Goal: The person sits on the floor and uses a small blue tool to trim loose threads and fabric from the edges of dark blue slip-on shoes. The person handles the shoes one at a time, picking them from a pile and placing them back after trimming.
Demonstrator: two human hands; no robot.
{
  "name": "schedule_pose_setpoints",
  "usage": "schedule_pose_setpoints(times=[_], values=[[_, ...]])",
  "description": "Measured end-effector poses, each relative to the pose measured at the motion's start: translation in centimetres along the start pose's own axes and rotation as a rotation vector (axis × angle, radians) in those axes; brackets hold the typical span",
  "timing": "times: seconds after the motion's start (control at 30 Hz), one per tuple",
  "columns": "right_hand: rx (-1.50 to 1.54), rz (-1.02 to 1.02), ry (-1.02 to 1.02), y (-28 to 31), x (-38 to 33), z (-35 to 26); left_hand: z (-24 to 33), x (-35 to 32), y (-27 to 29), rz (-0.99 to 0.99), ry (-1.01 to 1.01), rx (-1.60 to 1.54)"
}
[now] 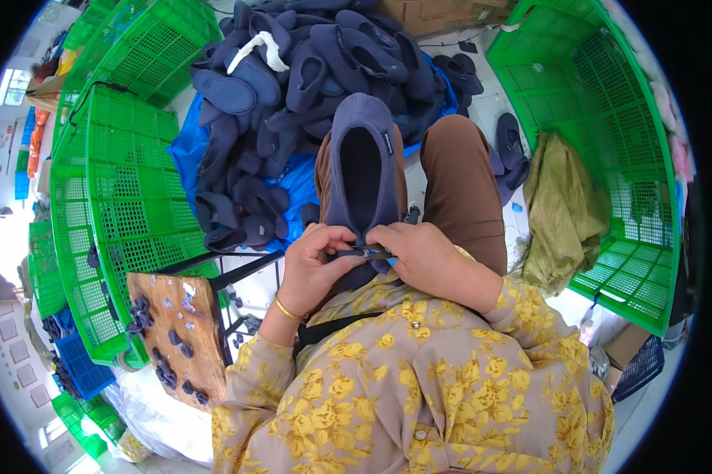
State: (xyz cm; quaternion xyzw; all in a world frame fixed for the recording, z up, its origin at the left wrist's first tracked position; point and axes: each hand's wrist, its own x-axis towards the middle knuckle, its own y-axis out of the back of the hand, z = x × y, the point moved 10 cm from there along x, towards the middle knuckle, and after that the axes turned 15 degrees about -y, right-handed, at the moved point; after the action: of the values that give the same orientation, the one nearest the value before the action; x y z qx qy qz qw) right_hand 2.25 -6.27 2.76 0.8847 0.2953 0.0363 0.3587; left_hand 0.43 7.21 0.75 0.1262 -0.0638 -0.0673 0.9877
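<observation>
Head view: a navy-blue fabric slip-on shoe (362, 158) lies over the wearer's left leg, toe pointing away and heel end between the two hands. Left hand (319, 265) is narrowed, its thumb and index finger pinching at the heel end; a smooth gold-coloured bangle (290, 310) circles that wrist. Right hand (419, 254) is curled close beside it, fingers gathered on a small dark piece (378, 253) at the heel; the fingers cover most of it, so it may be a bow or a tool.

Brown trousers (464, 186) and a beige shirt with yellow flowers (451, 371) clothe the wearer. Beyond the knees, a heap of navy-blue shoes (324, 67) sits on a bright blue plastic sheet (184, 162), a crumpled white cloth strip (261, 49) on top. At the left, a small table with a worn wooden top (204, 316) and black metal frame carries dark fabric bows (140, 314). Tall green lattice plastic crates (139, 205) stand on the left; another green plastic crate (636, 245) stands on the right, with a rumpled olive-yellow woven sack (563, 209) against it.
</observation>
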Motion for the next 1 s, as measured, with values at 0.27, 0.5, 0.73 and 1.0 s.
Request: schedule_pose_setpoints(times=[0.27, 0.5, 0.73, 1.0], values=[[-0.028, -0.030, 0.011, -0.4, -0.1, 0.1, -0.7, -0.2, -0.3, -0.010, 0.031, -0.086], [0.045, 0.028, 0.030, -0.5, -0.2, -0.9, -1.4, -0.1, -0.4, -0.009, 0.006, -0.118], [-0.060, -0.120, 0.016, -1.3, 0.6, -1.1, -2.1, -0.2, -0.9, -0.064, 0.031, -0.118], [-0.249, 0.019, 0.071, 1.0, 0.6, -3.5, -1.8, -0.4, -0.8, -0.086, 0.076, -0.044]])
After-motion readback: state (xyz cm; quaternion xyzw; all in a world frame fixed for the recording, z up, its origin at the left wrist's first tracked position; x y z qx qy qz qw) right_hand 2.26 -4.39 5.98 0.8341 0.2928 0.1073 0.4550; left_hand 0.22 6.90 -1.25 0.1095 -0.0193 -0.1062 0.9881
